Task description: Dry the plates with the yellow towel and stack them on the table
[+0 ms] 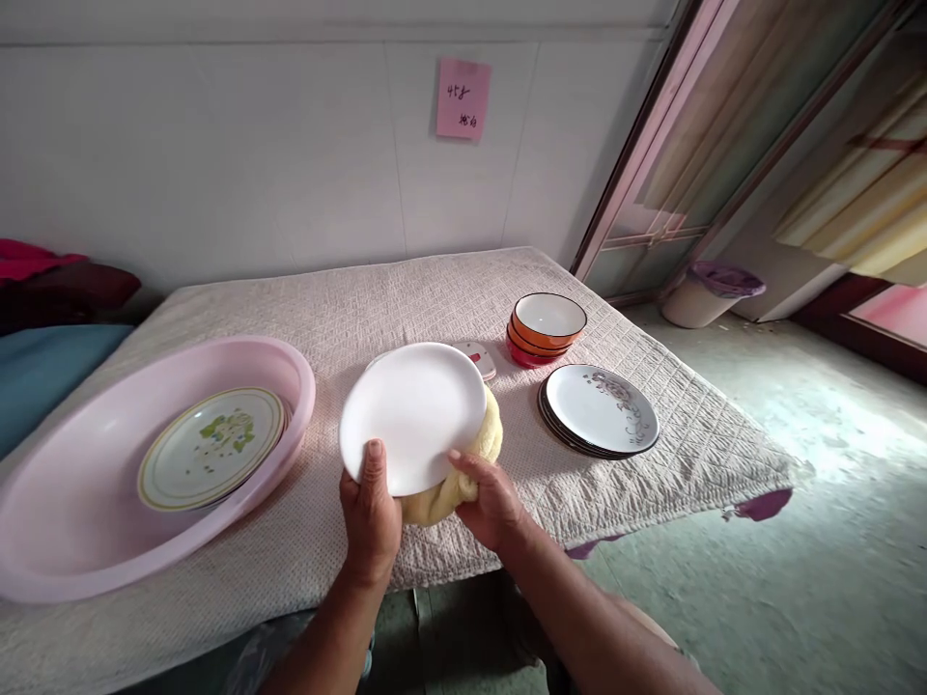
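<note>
A plain white plate (416,415) is held tilted over the front middle of the table, its face toward me. My left hand (373,516) is closed on the plate's lower left rim, thumb on the face and fingers behind. At the lower right rim, my right hand (492,502) is closed round a pale yellow cloth (435,502), with its thumb tip at the plate's edge. The cloth runs behind and below the plate, so part of it is hidden. Behind the plate, a small white dish or lid with red marks (476,359) is partly covered.
On the left stands a pink basin (72,483) with stacked plates (217,449) inside. To the right are stacked orange and red bowls (547,328) and stacked dark-rimmed flowered plates (603,410). A quilted cover (348,309) lies on the table. A bin (706,294) stands on the floor.
</note>
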Action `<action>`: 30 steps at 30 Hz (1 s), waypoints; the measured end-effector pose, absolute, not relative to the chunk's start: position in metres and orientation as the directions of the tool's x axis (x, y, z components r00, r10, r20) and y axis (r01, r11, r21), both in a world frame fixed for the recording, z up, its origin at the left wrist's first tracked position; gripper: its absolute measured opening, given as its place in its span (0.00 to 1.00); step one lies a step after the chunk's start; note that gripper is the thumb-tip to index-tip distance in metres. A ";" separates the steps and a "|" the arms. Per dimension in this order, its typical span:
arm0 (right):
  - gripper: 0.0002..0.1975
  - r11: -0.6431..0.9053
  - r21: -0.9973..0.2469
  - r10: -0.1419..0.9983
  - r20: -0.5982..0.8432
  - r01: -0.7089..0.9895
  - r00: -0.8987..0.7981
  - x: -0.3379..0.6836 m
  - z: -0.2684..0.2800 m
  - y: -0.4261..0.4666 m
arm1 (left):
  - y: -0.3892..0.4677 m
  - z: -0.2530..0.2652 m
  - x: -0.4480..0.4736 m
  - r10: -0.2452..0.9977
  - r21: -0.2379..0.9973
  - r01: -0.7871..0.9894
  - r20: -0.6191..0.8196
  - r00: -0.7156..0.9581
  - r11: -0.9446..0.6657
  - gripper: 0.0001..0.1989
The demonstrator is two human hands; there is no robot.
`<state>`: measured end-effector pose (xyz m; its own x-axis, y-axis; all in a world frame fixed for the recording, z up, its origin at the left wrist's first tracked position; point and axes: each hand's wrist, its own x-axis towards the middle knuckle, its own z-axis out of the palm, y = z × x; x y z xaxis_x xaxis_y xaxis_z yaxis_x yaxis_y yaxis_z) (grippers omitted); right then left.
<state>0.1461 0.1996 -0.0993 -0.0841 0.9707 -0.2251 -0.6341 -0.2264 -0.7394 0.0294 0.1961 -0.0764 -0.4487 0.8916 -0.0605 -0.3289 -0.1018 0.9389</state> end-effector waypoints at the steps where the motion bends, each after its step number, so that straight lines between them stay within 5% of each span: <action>1: 0.19 -0.207 -0.743 0.972 -0.229 -0.636 -0.050 0.146 -0.096 0.201 | 0.197 -0.077 0.030 0.908 0.932 -0.352 -0.067 -0.413 -0.091 0.27; 11: 0.17 -0.037 -0.896 0.976 -0.128 -0.442 0.178 0.181 -0.095 0.210 | 0.221 -0.074 -0.026 0.997 0.929 -0.365 -0.074 -0.035 0.056 0.29; 18: 0.12 -0.030 -0.932 0.988 -0.083 -0.362 0.132 0.183 -0.105 0.211 | 0.221 -0.072 -0.037 0.975 0.984 -0.177 -0.069 -0.211 0.032 0.25; 25: 0.21 -0.137 -0.723 0.986 -0.164 -0.678 -0.024 0.143 -0.104 0.202 | 0.214 -0.056 0.012 0.834 0.914 -0.375 -0.084 -0.546 -0.153 0.24; 30: 0.25 -0.183 -0.648 0.966 -0.260 -0.739 -0.011 0.138 -0.083 0.197 | 0.211 -0.069 0.027 0.891 0.856 -0.507 -0.148 -0.430 -0.103 0.26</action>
